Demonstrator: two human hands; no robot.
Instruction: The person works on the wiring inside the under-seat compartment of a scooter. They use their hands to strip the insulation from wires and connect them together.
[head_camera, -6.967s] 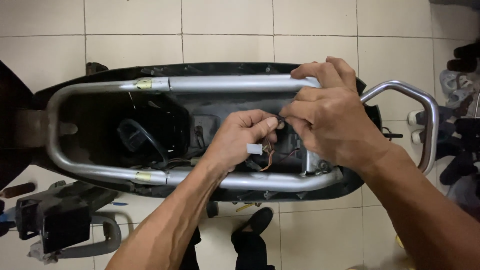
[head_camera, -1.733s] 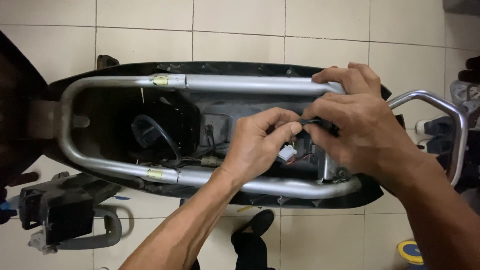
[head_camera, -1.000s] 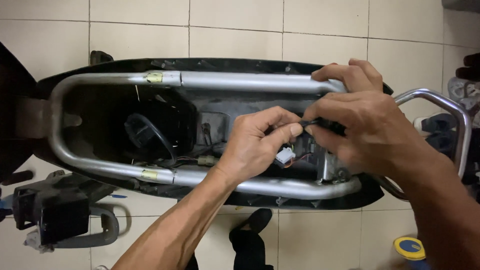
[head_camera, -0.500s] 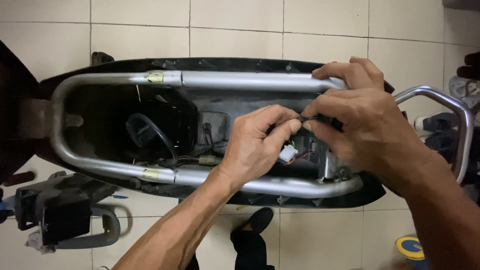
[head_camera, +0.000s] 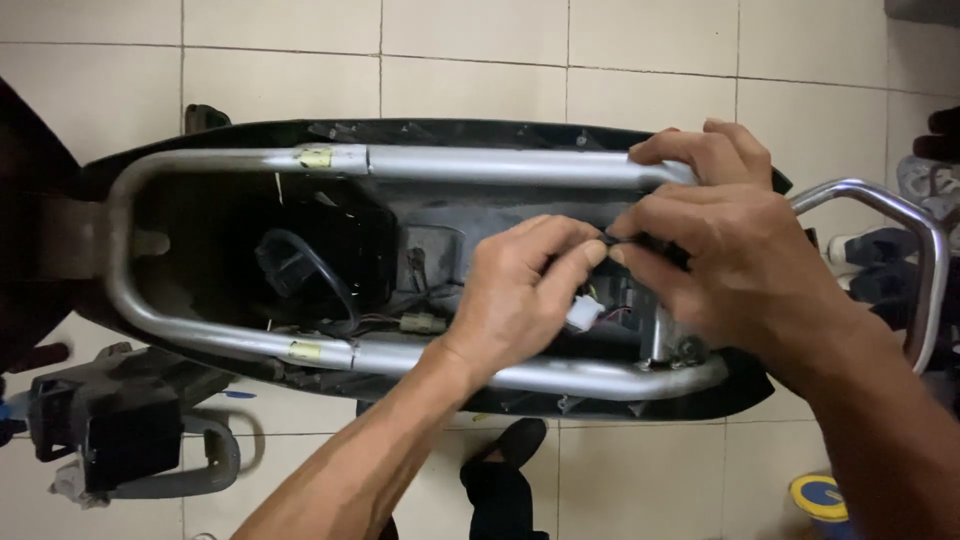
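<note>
I look down into a stripped scooter frame with silver tubes (head_camera: 480, 165) around a dark open bay. My left hand (head_camera: 520, 295) and my right hand (head_camera: 720, 250) meet over the rear part of the bay, both pinching a thin black cable (head_camera: 612, 240) between fingertips. A white plug connector (head_camera: 582, 314) with coloured wires hangs just under my left fingers. My right fingers also curl over the far tube.
Loose wiring and a small connector (head_camera: 420, 322) lie in the bay beside a black hose loop (head_camera: 305, 275). A chrome grab rail (head_camera: 915, 260) sticks out at right. A dark removed part (head_camera: 120, 425) sits on the tiled floor at lower left. My black shoe (head_camera: 500, 480) stands below the frame.
Both hands have stayed over the same spot, with only small finger shifts on the black cable. The view has drifted slightly.
</note>
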